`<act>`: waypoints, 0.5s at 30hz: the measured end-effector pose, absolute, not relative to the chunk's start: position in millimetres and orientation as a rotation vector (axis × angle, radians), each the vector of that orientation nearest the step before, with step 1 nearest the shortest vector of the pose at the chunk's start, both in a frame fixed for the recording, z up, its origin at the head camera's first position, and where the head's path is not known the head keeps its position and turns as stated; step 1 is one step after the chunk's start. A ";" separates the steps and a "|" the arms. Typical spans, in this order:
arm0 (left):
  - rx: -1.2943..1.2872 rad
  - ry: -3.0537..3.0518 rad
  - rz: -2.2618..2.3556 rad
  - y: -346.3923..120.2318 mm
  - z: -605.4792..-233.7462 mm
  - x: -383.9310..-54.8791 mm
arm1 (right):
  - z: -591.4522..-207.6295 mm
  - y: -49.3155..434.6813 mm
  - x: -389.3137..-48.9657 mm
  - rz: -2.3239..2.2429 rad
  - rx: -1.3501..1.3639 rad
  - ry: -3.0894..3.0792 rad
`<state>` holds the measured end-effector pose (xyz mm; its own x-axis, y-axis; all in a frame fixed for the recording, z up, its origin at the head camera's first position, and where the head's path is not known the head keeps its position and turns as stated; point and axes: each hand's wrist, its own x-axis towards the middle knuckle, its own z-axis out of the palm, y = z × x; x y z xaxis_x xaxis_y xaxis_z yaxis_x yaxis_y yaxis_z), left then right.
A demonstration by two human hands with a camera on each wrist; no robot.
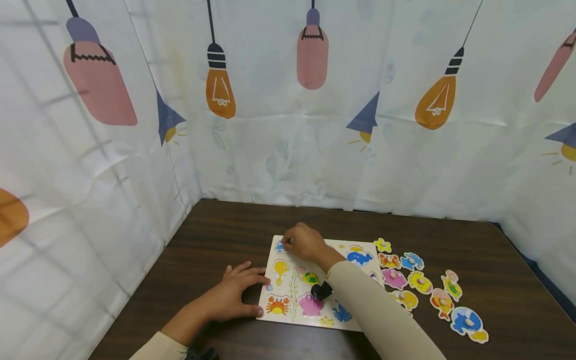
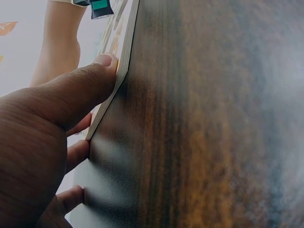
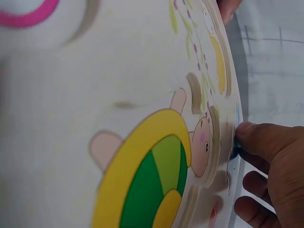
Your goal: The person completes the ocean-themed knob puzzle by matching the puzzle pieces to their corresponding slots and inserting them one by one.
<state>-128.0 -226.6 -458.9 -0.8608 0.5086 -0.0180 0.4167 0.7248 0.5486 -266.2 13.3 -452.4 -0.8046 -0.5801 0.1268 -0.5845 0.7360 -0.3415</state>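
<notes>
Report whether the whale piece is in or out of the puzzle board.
Out: the whale piece lies on the table, right of the puzzle board.

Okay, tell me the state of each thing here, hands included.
Puzzle board: flat on the table.
Turtle slot: unfilled.
Crab slot: unfilled.
Turtle piece: loose, face up.
Crab piece: loose, face up.
Whale piece: loose, face up.
Left hand: resting at the board's left edge.
Right hand: pinching a small blue item at the board's far left corner.
Curtain: hanging behind the table.
</notes>
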 end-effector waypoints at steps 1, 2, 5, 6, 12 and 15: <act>0.747 2.761 0.817 -226.5 -459.0 -128.2 | -452.1 14.2 -266.0 0.577 0.980 -2.916; 0.745 2.761 0.817 -226.4 -459.0 -128.3 | -451.7 15.3 -265.7 0.574 0.980 -2.916; 0.746 2.761 0.817 -226.2 -458.7 -128.6 | -450.4 20.6 -264.4 0.561 0.971 -2.926; 0.747 2.762 0.816 -226.2 -458.5 -128.7 | -449.6 22.9 -263.6 0.560 0.965 -2.934; 0.752 2.764 0.825 -225.5 -458.4 -128.4 | -444.6 40.4 -257.8 0.584 0.938 -2.987; 0.748 2.765 0.823 -225.5 -458.4 -128.4 | -442.9 49.3 -255.5 0.573 0.936 -3.001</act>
<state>-128.4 -225.5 -458.4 -0.8617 0.5073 -0.0111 0.4186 0.7231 0.5495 -255.5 49.3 -442.9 -0.8271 -0.5594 0.0544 -0.5401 0.7643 -0.3522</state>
